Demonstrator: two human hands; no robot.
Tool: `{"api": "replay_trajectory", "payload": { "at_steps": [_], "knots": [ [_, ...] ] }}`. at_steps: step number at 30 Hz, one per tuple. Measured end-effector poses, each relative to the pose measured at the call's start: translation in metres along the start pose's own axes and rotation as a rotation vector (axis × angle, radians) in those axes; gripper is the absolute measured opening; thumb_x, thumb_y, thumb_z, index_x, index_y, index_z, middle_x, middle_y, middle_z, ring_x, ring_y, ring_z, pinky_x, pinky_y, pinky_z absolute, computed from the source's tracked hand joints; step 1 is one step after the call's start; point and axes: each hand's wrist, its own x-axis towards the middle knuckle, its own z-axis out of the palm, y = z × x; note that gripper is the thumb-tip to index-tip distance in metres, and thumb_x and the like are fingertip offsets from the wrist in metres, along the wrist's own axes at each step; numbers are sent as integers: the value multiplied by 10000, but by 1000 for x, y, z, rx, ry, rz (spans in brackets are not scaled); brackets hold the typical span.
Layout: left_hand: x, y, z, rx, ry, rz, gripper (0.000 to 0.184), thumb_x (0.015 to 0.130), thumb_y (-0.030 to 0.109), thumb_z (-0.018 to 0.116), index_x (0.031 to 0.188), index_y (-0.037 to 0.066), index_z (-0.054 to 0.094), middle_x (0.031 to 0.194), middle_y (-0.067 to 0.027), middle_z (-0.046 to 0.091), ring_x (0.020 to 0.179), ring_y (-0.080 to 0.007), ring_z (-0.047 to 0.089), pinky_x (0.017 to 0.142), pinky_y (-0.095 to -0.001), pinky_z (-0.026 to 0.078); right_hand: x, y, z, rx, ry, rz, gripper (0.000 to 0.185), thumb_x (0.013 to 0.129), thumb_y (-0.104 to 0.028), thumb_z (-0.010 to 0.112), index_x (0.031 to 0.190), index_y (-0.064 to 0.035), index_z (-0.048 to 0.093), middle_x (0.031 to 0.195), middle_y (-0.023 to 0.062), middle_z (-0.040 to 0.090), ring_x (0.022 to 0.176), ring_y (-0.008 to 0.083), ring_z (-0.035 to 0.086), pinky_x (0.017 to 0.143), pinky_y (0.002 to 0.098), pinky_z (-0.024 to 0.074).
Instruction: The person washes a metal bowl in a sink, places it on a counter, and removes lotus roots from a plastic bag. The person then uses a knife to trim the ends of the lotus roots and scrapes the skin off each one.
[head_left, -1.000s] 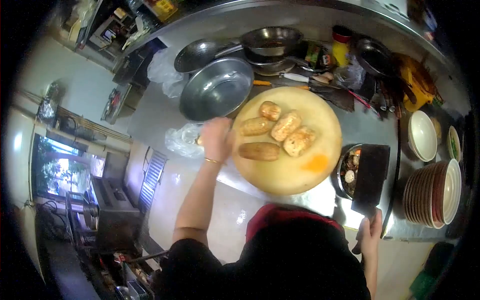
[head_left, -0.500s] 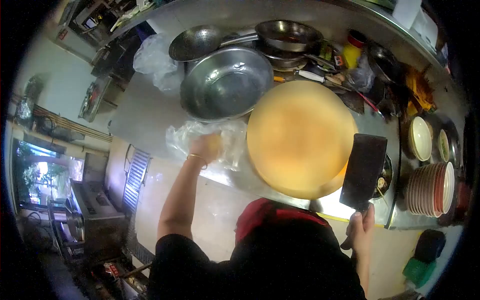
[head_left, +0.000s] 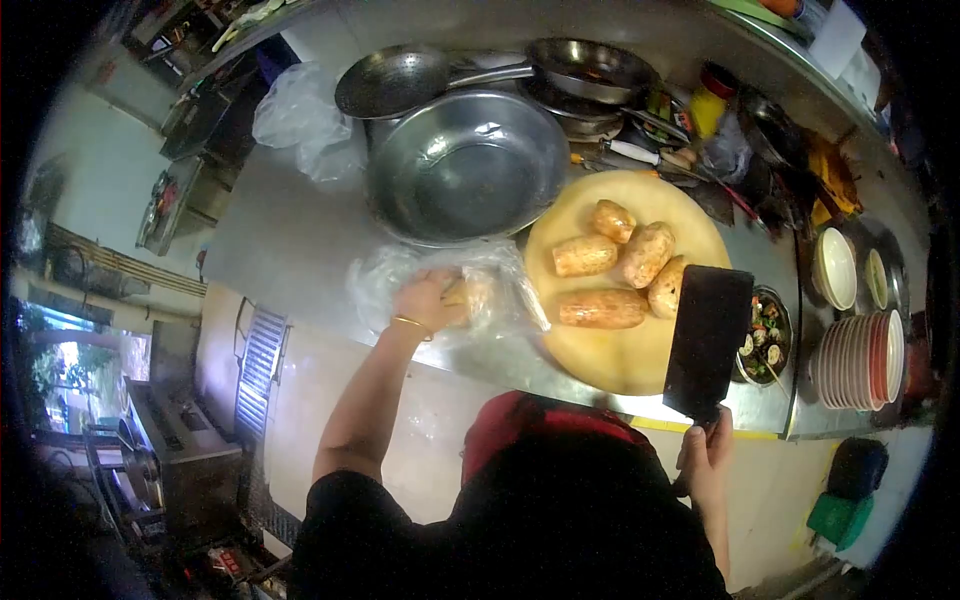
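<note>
My left hand [head_left: 430, 302] reaches into a clear plastic bag [head_left: 385, 275] on the steel counter. Its fingers close on a yellowish-tan piece [head_left: 456, 298], partly hidden by the hand and plastic. A cleaver [head_left: 708, 340] with a dark, broad blade stands upright in my right hand [head_left: 708, 455], its handle wrapped by my fingers. Just left of the blade, a round cutting board [head_left: 565, 365] bears several tan, oblong root vegetables, one of them [head_left: 602, 308] lying near the front. The blade covers part of the board's right edge.
A large metal basin [head_left: 465, 185] sits behind the bag. Pans, including a frying pan [head_left: 590, 70], line the back. Right of the cleaver are a bowl of mixed food [head_left: 768, 335] and stacked bowls [head_left: 850, 365]. Another plastic bag [head_left: 300, 120] lies at the back left.
The view has shifted slightly. The board, blurred over before, now shows its root vegetables clearly. My left hand has moved a little right within the bag; the cleaver remains upright in my right hand.
</note>
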Motion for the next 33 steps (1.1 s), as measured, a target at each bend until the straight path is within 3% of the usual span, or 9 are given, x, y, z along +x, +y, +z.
{"api": "replay_trajectory", "payload": {
  "at_steps": [3,6,10,15,18,22,26,31,33],
  "knots": [
    [-4,-5,12,24,77,81,731,664,399,741,1303,132,510,1186,-144,602,1103,-321,582,941,-402,478,7,-21,17,-253,-97,-18,382,891,-49,533,1260,3,450,687,38,554,546,96,522,470,253,412],
    [-5,12,24,70,44,31,775,645,410,763,1318,127,499,1157,-141,607,1095,-330,585,931,-413,489,27,-40,46,-501,-377,-230,417,875,-101,590,1255,-1,451,687,117,583,567,230,560,564,345,468],
    [-18,27,14,80,7,-42,800,630,419,775,1318,119,500,1124,-133,606,1075,-325,584,916,-427,489,49,-56,106,-578,-614,-368,387,892,-145,607,1232,-19,472,692,123,568,601,286,567,604,397,477],
    [-41,14,11,226,218,41,675,614,399,781,1205,123,605,1074,-105,608,1023,-303,577,859,-437,457,79,-38,147,-695,-648,-399,408,900,-174,616,1243,-8,469,916,194,599,819,320,601,742,413,483],
    [-56,-1,2,243,227,75,618,616,384,781,1163,139,632,1072,-95,599,1020,-289,563,855,-425,439,91,-10,153,-580,-604,-432,308,910,-124,600,1166,-12,471,726,67,522,604,194,523,575,342,450],
    [-66,-17,6,145,258,53,602,622,394,781,1152,152,630,1085,-91,586,1036,-280,547,880,-424,422,89,-28,161,-498,-717,60,402,935,-143,564,1281,-1,415,734,40,527,490,124,492,470,285,440],
    [-77,-32,-12,201,377,19,580,610,393,792,1119,157,646,1044,-79,597,1027,-283,551,882,-427,420,105,27,159,-674,-675,-290,443,937,-142,551,1321,1,383,734,57,532,466,139,499,462,302,453],
    [-91,-56,-55,-104,342,-63,612,645,351,778,1181,87,646,1028,-108,667,969,-296,623,856,-440,468,104,29,163,-678,-620,-302,404,933,-132,547,1281,10,400,744,87,548,479,172,519,481,327,472],
    [-95,-61,-63,-450,239,-147,576,678,334,770,1170,59,648,993,-116,680,924,-279,639,835,-403,487,103,30,163,-684,-588,-313,381,931,-127,547,1258,13,410,750,98,552,495,192,532,490,344,478]
  ]
}}
